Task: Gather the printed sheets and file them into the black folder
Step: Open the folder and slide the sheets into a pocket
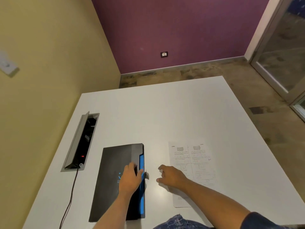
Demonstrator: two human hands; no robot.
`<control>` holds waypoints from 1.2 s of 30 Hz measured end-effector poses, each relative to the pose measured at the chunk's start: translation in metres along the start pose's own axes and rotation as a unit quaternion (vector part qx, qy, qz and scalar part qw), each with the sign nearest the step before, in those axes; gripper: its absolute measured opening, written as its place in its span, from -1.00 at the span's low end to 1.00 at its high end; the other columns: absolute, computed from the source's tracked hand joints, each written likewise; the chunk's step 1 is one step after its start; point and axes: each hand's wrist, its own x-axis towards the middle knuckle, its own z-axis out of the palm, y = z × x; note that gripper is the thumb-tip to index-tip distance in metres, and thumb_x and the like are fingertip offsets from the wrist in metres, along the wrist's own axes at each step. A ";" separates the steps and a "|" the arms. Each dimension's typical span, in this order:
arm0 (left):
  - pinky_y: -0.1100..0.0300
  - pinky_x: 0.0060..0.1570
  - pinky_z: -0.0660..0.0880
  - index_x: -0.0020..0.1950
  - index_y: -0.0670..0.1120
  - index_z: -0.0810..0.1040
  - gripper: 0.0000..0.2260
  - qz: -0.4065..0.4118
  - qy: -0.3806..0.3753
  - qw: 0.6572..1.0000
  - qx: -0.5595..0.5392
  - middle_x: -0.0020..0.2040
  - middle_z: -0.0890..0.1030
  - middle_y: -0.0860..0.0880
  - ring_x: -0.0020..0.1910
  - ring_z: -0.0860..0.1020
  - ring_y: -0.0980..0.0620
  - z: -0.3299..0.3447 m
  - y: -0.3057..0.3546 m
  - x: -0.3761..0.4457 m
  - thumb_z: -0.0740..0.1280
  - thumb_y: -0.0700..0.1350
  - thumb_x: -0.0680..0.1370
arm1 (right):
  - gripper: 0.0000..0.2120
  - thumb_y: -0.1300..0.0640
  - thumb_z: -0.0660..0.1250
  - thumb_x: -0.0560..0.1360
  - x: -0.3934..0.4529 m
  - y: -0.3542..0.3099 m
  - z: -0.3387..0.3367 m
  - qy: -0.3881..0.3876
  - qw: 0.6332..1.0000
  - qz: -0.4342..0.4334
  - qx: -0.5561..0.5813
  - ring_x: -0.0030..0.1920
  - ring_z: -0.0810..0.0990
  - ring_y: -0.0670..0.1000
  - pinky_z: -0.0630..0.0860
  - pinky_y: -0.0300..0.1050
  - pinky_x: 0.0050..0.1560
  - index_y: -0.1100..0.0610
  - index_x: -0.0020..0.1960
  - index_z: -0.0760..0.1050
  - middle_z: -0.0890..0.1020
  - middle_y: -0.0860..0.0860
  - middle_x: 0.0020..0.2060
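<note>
White counter (165,113), seen from above at a wide angle. Black folder (113,171) flat at 7 o'clock of the counter's centre, long axis running near to far, blue inner edging (141,162) exposed along its right margin. Left hand (130,177) palm down on the folder's right half, fingers curled over that right edge near the blue strip; grip on the cover likely, though not fully visible. Small grey tab or clip (146,175) just beside the left fingertips, touching the folder's edge; nature unclear. Right hand (171,176) at 5 o'clock, between folder and paper, fingers loosely spread and grasping nothing; contact with the counter not determinable. Printed sheets (191,159) flat on the counter at 4 o'clock, well apart from the folder, partly covered by the right forearm; two columns of text with small figures on top, exact count of sheets not determinable. Open cable hatch (79,142) recessed at 9 o'clock, lid raised, red light inside, dark cable (71,195) trailing toward the near edge.
</note>
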 end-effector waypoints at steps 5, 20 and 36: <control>-0.03 0.20 0.53 0.52 -0.06 0.21 -0.29 -0.061 -0.051 0.996 0.035 0.42 0.34 -0.15 0.28 0.52 -0.16 0.006 -0.026 0.002 0.33 0.29 0.52 | -0.23 -0.38 0.28 0.49 0.019 -0.032 0.019 0.003 1.000 0.012 -0.005 0.18 0.61 0.09 0.51 -0.03 0.06 0.09 0.50 0.30 0.61 0.07 0.26; 0.01 0.14 0.61 0.50 0.02 0.17 -0.13 -0.048 -0.053 0.996 0.049 0.35 0.34 -0.12 0.16 0.58 -0.12 -0.006 -0.037 0.012 0.38 0.40 0.34 | -0.91 0.24 0.23 0.64 0.037 -0.066 0.035 0.006 0.952 0.087 0.293 -0.20 0.57 0.10 0.48 -0.06 -0.22 0.22 -0.02 0.48 0.64 0.23 -0.14; 0.11 -0.18 0.65 0.16 0.07 0.55 -0.71 -0.007 0.088 0.975 -0.202 -0.09 0.60 -0.06 -0.11 0.62 -0.08 -0.116 -0.022 0.034 0.44 0.01 0.46 | -0.90 0.12 0.31 0.67 0.035 -0.124 -0.017 -0.018 0.817 -0.119 0.563 0.02 0.77 0.22 0.71 0.07 0.10 0.13 0.01 0.49 0.69 0.16 -0.04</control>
